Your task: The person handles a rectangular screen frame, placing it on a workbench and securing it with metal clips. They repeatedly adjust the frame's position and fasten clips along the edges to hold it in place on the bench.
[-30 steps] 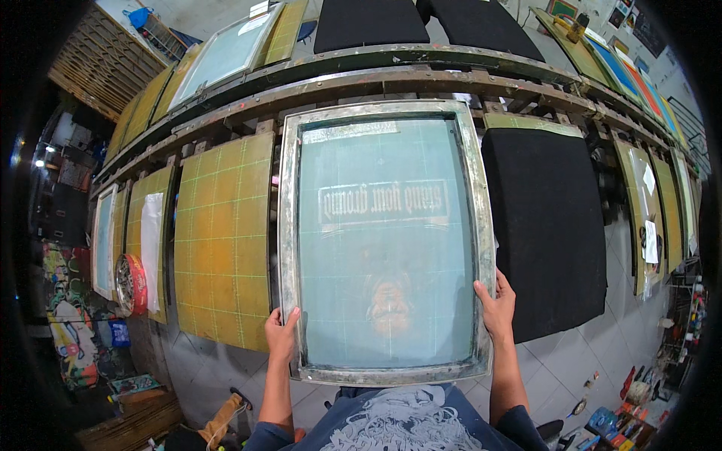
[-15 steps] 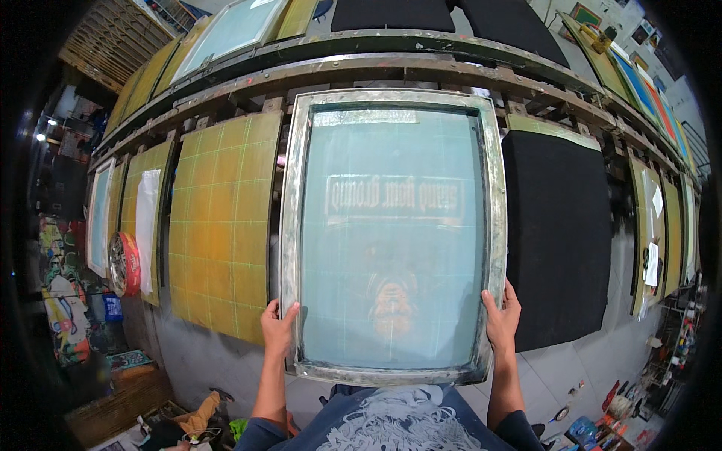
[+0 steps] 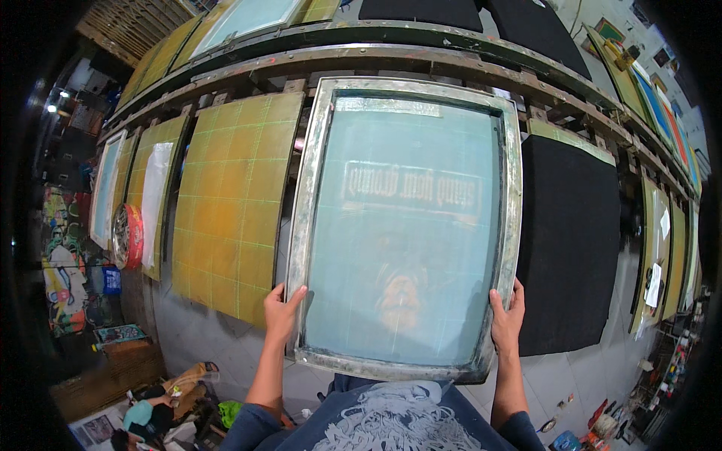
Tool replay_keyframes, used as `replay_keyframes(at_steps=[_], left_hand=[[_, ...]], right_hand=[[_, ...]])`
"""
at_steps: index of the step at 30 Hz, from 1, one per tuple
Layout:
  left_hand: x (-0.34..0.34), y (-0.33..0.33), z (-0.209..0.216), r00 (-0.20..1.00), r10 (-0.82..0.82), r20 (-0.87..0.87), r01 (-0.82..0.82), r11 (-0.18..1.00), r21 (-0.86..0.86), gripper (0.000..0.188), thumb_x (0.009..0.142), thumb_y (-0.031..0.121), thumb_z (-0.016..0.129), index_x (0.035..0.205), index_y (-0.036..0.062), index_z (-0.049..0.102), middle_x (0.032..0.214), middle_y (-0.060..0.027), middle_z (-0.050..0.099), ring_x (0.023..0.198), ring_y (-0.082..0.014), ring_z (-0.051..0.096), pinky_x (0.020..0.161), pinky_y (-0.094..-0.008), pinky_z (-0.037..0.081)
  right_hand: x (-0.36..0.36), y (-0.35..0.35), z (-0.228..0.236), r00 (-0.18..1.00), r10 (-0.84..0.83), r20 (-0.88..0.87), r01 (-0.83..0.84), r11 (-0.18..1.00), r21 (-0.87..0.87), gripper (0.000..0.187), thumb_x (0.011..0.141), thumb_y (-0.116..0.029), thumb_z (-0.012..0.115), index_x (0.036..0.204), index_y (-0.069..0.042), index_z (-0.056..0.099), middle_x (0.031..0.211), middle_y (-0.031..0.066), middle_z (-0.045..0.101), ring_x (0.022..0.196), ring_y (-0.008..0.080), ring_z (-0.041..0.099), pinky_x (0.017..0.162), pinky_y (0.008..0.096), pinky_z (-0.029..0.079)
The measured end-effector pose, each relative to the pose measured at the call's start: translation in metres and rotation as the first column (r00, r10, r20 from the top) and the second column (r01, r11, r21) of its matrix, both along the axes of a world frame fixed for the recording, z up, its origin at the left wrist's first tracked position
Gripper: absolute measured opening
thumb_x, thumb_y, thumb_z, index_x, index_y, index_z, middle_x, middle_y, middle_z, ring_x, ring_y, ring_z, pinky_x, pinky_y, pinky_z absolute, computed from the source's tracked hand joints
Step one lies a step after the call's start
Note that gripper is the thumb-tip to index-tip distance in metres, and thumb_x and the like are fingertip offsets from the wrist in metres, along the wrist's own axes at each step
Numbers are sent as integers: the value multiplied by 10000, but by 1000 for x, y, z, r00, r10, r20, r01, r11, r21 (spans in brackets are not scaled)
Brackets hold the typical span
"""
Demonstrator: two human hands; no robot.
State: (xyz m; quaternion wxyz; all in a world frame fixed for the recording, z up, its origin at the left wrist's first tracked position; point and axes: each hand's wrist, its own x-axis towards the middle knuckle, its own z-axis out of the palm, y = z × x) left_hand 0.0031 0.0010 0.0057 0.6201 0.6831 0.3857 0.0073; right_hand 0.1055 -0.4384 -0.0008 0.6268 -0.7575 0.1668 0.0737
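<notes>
Fingers (image 3: 298, 295) of the left hand (image 3: 281, 314) and right hand (image 3: 508, 319) clasp the lower sides of a screen (image 3: 410, 237) before the shirt (image 3: 387, 421), some tips hidden behind its scuffed frame (image 3: 508, 195). Faint lettering (image 3: 412, 185) blurs on smooth blue mesh. Flanking it: a flat yellow board (image 3: 229, 207), a matte black board (image 3: 573, 244). Beyond, a brown rail (image 3: 376, 57) crosses; farther boards (image 3: 421, 12) are cut off.

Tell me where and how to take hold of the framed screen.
Probably best by the long side rails of the framed screen, toward the near end, coming from left and right together. They form a raised border around the flat mesh, which is better left untouched. The left grip and right grip sit there, thumbs on top.
</notes>
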Motion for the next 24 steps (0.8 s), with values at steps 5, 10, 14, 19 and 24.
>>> replay_keyframes(at_steps=[5,10,14,19,24], left_hand=[[2,-4,0,997,5,76,-8,999,43,534,837,186,798,1260,-71,598,1055,-86,692,901,-114,627,819,-258,493],[-4,1,-6,993,-9,120,-2,995,95,593,827,207,810,1293,-75,575,1104,-122,688,948,-141,640,850,-278,506],[-18,9,-34,988,68,136,-103,958,269,598,864,305,767,1321,-30,577,1080,-138,692,897,-158,633,809,-301,515],[-53,4,-2,939,117,325,-218,930,297,435,862,215,771,1210,-19,653,1048,-123,729,865,-147,675,783,-288,536],[-161,52,2,893,290,346,-415,828,378,268,893,177,736,1083,-10,710,920,-52,729,848,-97,675,735,-252,529]], right_hand=[[0,2,9,1000,-11,-5,11,1000,0,596,933,-146,676,1408,58,379,1196,163,630,1089,199,603,973,324,445],[1,6,10,999,-14,35,18,993,-115,547,964,-183,642,1399,55,411,1150,150,640,1049,184,611,913,311,471],[-3,4,-2,992,-48,119,76,966,-246,511,982,-216,616,1389,40,442,1134,140,630,976,185,615,850,308,489],[-31,25,11,775,299,556,297,605,-739,427,944,-141,635,1321,27,526,1273,218,508,1203,375,496,1004,460,414],[-64,130,21,697,455,554,29,755,-656,153,890,-89,664,975,34,636,1136,217,578,1074,376,563,916,458,454]])
